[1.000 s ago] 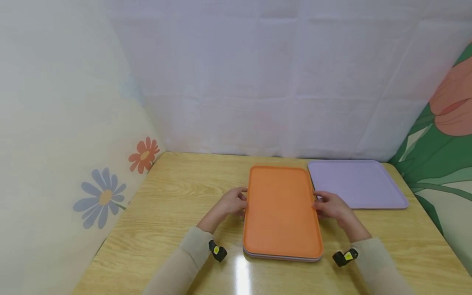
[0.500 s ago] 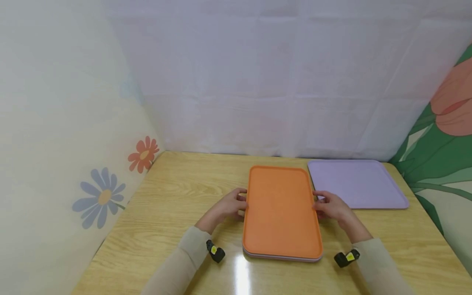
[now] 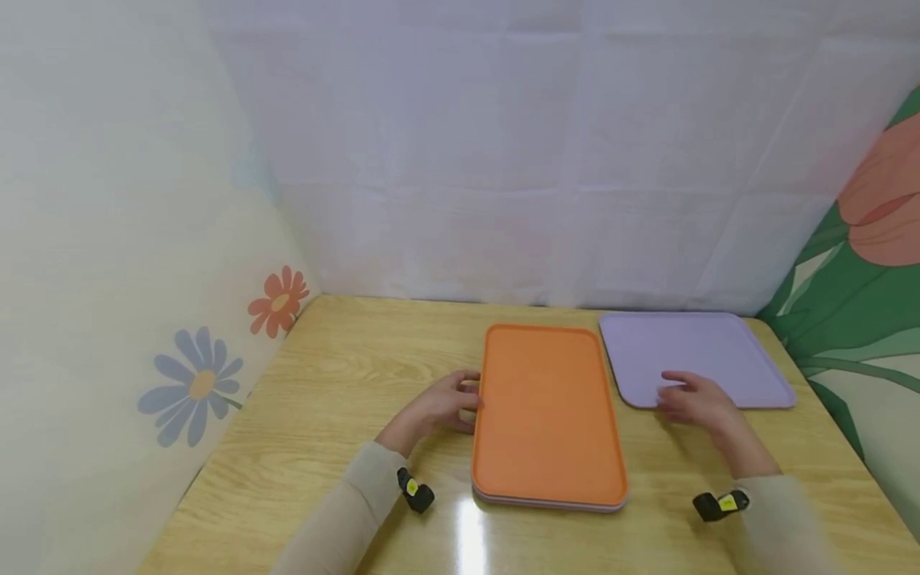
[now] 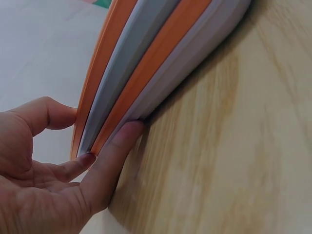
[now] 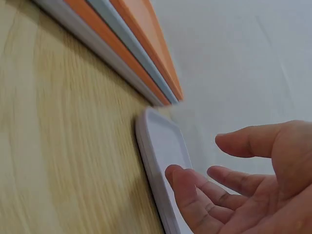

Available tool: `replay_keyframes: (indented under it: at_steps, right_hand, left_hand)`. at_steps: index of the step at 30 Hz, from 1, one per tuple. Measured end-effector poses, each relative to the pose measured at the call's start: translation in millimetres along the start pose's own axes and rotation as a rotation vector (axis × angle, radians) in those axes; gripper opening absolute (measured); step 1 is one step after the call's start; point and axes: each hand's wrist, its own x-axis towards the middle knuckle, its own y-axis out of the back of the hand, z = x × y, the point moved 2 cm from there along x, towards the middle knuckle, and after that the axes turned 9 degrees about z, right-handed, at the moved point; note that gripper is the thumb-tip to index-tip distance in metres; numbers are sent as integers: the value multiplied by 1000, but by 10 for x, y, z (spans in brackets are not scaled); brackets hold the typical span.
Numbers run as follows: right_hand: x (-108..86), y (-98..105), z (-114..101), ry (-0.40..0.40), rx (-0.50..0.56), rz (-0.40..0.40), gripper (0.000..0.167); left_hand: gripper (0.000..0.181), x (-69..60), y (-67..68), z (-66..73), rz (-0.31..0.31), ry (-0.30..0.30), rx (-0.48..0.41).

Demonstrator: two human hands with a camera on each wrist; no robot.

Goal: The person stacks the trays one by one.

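A stack of several trays stands on the table, with an orange tray [image 3: 549, 411] on top. From the side in the left wrist view, orange, a blue-grey tray [image 4: 139, 41], orange and lilac edges alternate. My left hand [image 3: 442, 406] touches the stack's left side, its thumb and fingertips against the rims. To the right, my right hand [image 3: 697, 403] hovers near the front edge of a lilac tray [image 3: 690, 351], apart from the stack. Its fingers [image 5: 229, 180] are loosely bent and hold nothing.
The wooden table [image 3: 345, 351] carries both the stack and the lilac tray at the back right. A white cloth [image 3: 460, 160] hangs behind it. Flower-patterned panels [image 3: 208, 391] stand at the sides.
My right hand has let go of the stack's right side and moved right, to the lilac tray's front edge. The left hand and the trays are almost where they were.
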Motion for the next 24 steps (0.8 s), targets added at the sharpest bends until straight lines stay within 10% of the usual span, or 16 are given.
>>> replay_keyframes:
  at_steps: [24]
  right_hand:
    - [151, 1332, 348, -11, -353, 110, 72]
  left_hand:
    - [71, -44, 31, -15, -60, -21, -16]
